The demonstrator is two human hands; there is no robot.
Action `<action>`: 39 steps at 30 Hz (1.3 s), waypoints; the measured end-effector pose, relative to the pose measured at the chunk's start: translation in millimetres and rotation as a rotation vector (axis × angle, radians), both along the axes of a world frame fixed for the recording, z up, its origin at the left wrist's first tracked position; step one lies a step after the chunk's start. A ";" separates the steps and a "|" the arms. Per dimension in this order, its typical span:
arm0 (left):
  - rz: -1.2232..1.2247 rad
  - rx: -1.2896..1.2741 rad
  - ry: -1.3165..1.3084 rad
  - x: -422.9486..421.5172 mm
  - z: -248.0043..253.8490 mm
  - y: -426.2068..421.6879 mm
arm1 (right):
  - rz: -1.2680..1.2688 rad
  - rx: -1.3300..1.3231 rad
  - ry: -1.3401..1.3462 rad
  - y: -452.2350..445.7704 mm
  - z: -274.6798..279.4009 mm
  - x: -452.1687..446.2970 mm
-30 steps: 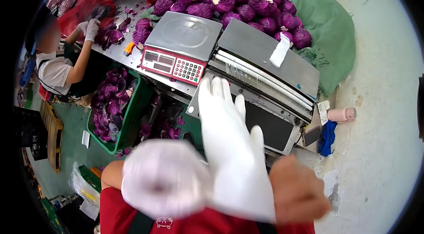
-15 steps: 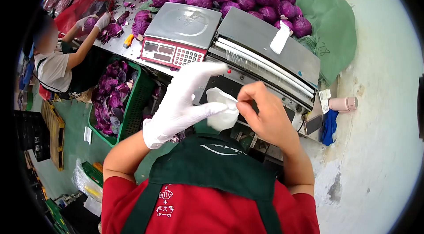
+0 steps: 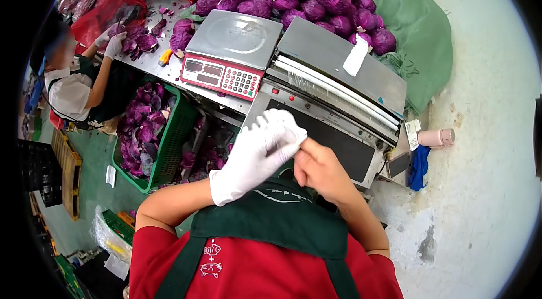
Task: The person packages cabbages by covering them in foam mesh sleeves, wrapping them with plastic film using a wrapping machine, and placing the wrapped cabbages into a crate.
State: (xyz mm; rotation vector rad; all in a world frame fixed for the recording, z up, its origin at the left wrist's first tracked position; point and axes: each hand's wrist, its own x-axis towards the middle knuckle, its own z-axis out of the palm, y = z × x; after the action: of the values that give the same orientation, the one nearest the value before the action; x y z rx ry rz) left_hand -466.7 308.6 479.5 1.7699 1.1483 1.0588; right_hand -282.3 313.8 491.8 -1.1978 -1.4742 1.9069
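The loose white glove [image 3: 289,125] is bunched between the person's two hands, in front of the dark green apron [image 3: 265,217] and over the near edge of the cling-film wrapping machine [image 3: 339,110]. Its white merges with the glove worn on the left hand [image 3: 254,158], so its long axis and the way its fingers point cannot be made out. The left hand slants from near left to far right, thumb and fingers closed on the bunched material. The bare right hand [image 3: 322,170] comes in from the right, index finger reaching left to the white material, the other fingers curled; that fingertip is covered, so whether it grips cannot be told.

A second ago the loose glove was stretched out, fingers pointing far; half a second ago it hung with its mouth open between parted hands. Now the hands meet and it is crumpled.

Far left of the machine stands the red-fronted digital scale [image 3: 228,59], with red cabbages [image 3: 316,5] heaped beyond. At left, a co-worker's gloved hands [image 3: 114,45] are over purple leaves [image 3: 141,42].
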 end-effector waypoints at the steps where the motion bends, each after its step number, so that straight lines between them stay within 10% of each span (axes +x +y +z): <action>1: -0.058 0.161 -0.006 2.0 -3.4 -3.2 | -0.092 -0.256 0.194 2.9 -9.4 1.3; 7: -0.415 0.064 -0.199 13.6 -8.1 -12.7 | -0.511 -0.095 0.388 8.4 12.1 -38.7; 10: -0.520 -0.001 -0.233 25.4 -8.9 -20.5 | -0.278 0.251 -0.037 26.3 -37.9 -27.6; 13: -0.581 -0.010 -0.234 33.5 -12.2 -24.1 | -0.372 -0.018 0.014 22.6 -31.6 -21.2; 14: -0.597 -0.012 -0.233 33.7 -11.9 -24.3 | -0.079 0.606 -0.235 36.8 -24.8 -24.8; 17: -0.643 -0.011 -0.242 36.8 -9.6 -25.2 | -0.339 -0.583 1.115 42.4 -23.2 -38.5; 19: -0.686 -0.025 -0.207 40.0 -6.8 -28.3 | -0.246 0.718 0.363 44.2 -11.0 -46.4; 20: -0.699 -0.026 -0.222 43.1 -10.3 -29.3 | -0.493 0.389 0.740 49.4 -3.2 -55.1; 24: -0.692 0.013 -0.196 42.2 -12.0 -28.6 | -0.367 0.159 0.539 52.4 13.0 -53.4; 31: -0.729 -0.014 -0.146 41.0 -15.6 -31.2 | -0.479 0.490 0.292 49.0 8.4 -55.7; 35: -0.624 0.044 -0.084 39.2 -16.5 -30.6 | -0.318 0.304 0.606 60.1 6.8 -54.5; 39: 0.122 -0.396 -0.752 37.7 -16.0 -18.2 | -0.233 0.120 0.820 61.9 33.3 -52.2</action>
State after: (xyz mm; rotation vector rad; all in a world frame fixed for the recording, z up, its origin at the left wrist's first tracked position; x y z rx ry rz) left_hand -428.9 290.4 463.5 0.8738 0.8991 1.3022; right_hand -334.5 375.6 525.1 -0.4007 -0.9306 1.7842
